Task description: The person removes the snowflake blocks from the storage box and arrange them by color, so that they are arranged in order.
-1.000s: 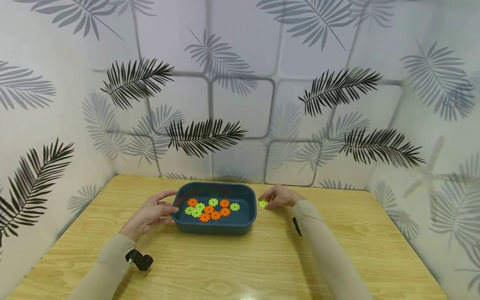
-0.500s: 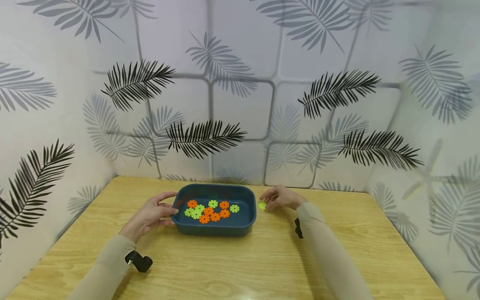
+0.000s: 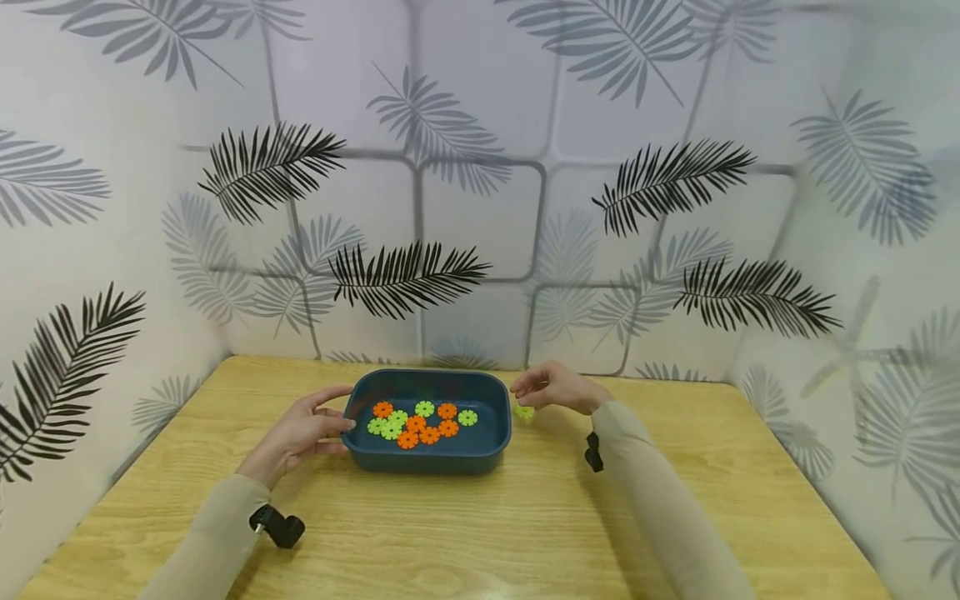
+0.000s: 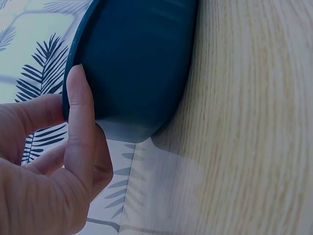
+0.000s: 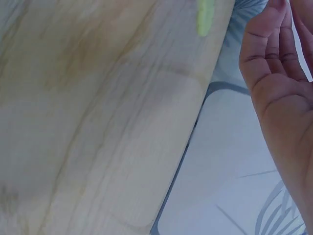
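Note:
A dark blue rectangular tray (image 3: 431, 463) stands on the table, holding several notched plastic discs. Some are orange (image 3: 429, 435), others yellow-green (image 3: 424, 409). My left hand (image 3: 303, 432) grips the tray's left end, thumb outside on the wall and fingers behind the rim; the left wrist view shows the thumb along the blue wall (image 4: 132, 63). To the right of the tray, one yellow-green disc (image 3: 523, 412) lies on the wood, also at the top of the right wrist view. My right hand (image 3: 558, 388) hovers just above it, fingers loosely bent, apart from the disc (image 5: 205, 18).
The wood-grain table (image 3: 420, 533) carries the tray near its back edge. Behind and at both sides rises a wall (image 3: 480, 217) with a leaf pattern. A black wrist-camera mount (image 3: 279, 527) sits on the left sleeve.
My right hand has come up off the yellow-green disc and shifted slightly left, leaving the disc on the table. My left hand and the tray have stayed in place.

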The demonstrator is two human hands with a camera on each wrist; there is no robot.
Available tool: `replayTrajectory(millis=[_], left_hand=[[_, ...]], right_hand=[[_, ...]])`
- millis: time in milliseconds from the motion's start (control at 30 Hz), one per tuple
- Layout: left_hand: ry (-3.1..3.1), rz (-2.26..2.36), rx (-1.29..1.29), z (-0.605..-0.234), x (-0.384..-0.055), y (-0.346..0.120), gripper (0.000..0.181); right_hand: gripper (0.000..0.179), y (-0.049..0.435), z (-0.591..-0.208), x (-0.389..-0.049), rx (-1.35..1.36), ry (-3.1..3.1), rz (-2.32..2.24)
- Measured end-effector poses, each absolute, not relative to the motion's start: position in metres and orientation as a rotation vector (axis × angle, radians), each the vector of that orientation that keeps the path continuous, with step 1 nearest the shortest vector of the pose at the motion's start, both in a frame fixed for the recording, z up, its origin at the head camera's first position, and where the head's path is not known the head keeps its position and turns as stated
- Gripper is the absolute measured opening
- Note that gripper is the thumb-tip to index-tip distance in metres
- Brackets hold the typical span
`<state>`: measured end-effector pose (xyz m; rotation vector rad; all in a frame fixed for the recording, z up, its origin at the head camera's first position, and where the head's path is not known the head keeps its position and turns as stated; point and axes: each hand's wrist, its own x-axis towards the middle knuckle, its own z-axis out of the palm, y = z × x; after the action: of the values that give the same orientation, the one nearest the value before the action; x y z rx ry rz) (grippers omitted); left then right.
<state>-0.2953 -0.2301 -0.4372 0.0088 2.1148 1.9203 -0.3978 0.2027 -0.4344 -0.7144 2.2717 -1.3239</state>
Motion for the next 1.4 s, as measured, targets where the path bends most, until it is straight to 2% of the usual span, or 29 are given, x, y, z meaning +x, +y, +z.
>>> replayTrajectory(millis=[133,433,700,1167,1400], left_hand=[[2.117,1.92,-0.002,-0.437,-0.295,-0.232,0.071],[2.1,1.927,0.011,-0.437,-0.296,-0.231,0.072],[2.11,1.924,0.016,-0.437,-0.296,-0.231,0.07],[2.12,1.922,0.001,-0.438,-0.296,-0.23,0.068],[2.127,1.921,-0.013,-0.439,-0.296,-0.23,0.068]], right_hand=[[0.025,0.193,-0.426,-0.397,-0.731,2.287,-1.333],[0.037,0.171,-0.413,-0.398,-0.818,2.245,-1.306],[0.04,0.147,-0.4,-0.399,-0.861,2.224,-1.228],[0.028,0.103,-0.4,-0.405,-1.016,2.321,-0.81],[0.028,0.089,-0.403,-0.403,-0.991,2.361,-0.612]])
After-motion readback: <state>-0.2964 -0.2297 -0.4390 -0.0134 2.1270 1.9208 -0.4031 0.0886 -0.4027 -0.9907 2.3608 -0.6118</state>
